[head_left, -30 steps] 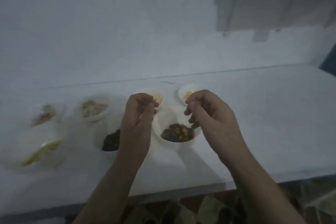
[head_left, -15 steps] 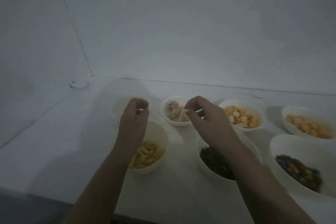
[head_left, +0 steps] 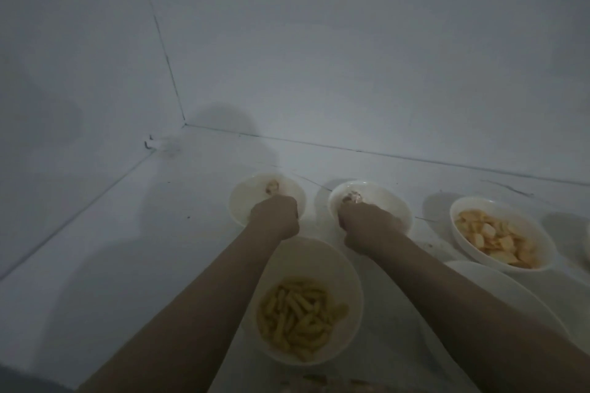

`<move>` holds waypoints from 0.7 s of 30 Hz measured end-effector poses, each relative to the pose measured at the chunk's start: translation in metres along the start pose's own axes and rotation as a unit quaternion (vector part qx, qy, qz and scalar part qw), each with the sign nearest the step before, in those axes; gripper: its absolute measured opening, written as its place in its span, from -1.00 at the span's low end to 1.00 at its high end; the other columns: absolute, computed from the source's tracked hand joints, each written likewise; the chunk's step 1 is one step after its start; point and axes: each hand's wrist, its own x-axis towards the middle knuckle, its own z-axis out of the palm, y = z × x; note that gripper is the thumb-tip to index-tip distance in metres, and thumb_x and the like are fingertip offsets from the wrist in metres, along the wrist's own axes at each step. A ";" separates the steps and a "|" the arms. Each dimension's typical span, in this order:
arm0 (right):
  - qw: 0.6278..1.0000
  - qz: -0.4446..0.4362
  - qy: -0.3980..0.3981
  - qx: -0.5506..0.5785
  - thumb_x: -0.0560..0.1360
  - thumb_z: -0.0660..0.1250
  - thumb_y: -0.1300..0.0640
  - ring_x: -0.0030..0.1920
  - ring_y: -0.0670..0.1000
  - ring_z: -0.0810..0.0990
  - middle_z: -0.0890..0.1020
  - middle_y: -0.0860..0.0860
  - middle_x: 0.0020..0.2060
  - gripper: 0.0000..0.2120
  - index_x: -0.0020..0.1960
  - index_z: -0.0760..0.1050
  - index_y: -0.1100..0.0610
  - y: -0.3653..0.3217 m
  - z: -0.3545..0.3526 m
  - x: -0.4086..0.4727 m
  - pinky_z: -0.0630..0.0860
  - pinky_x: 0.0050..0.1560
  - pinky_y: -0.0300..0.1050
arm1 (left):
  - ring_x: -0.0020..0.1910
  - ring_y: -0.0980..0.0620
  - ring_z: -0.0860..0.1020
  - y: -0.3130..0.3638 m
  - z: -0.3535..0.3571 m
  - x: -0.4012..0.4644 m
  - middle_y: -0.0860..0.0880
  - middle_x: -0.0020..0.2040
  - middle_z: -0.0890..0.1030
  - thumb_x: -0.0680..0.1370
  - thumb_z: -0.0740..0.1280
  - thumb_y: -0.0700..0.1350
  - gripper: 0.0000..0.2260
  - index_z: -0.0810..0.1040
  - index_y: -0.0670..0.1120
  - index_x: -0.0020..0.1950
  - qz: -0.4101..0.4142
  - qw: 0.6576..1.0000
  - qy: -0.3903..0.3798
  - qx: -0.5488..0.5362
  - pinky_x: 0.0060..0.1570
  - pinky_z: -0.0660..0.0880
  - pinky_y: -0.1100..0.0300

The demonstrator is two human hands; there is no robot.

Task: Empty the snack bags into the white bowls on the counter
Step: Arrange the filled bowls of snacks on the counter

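A white stone-like counter (head_left: 159, 233) fills the scene, meeting pale walls at a corner on the far left. Nearest sits a round white bowl of yellow stick-shaped snacks (head_left: 306, 303). To the right, a white bowl of pale orange chunky snacks (head_left: 498, 233) stands farther back, and another white bowl's rim (head_left: 510, 290) shows under the right forearm. On the far side stand two smaller white bowls: the far left bowl (head_left: 252, 198), holding a little pale snack, and the far middle bowl (head_left: 383, 198). The left hand (head_left: 275, 215) is curled over the far left bowl, the right hand (head_left: 367, 223) curled over the far middle bowl; I cannot tell what either grasps. No snack bag shows.
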 end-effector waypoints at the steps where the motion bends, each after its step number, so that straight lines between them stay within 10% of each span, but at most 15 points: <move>1: 1.000 0.007 0.008 -0.006 0.55 0.20 0.30 0.11 0.11 0.57 0.57 0.04 0.12 -0.74 0.19 0.47 0.09 0.000 0.000 0.001 0.37 -0.16 -0.03 | 0.09 -0.14 0.57 0.002 0.001 0.004 -0.14 0.13 0.57 0.50 0.22 -0.28 -0.78 0.56 -0.12 0.09 0.002 1.000 0.004 0.017 0.10 0.54 -0.04; 21: 0.988 0.125 0.091 0.027 0.55 0.20 0.31 0.15 0.14 0.57 0.58 0.03 0.14 -0.64 0.28 0.43 0.00 0.072 0.001 0.072 0.32 -0.13 0.06 | 0.16 -0.14 0.54 0.052 -0.014 0.100 -0.07 0.21 0.57 0.51 0.18 -0.34 -0.59 0.58 0.02 0.23 0.098 0.992 0.078 -0.011 0.08 0.53 0.04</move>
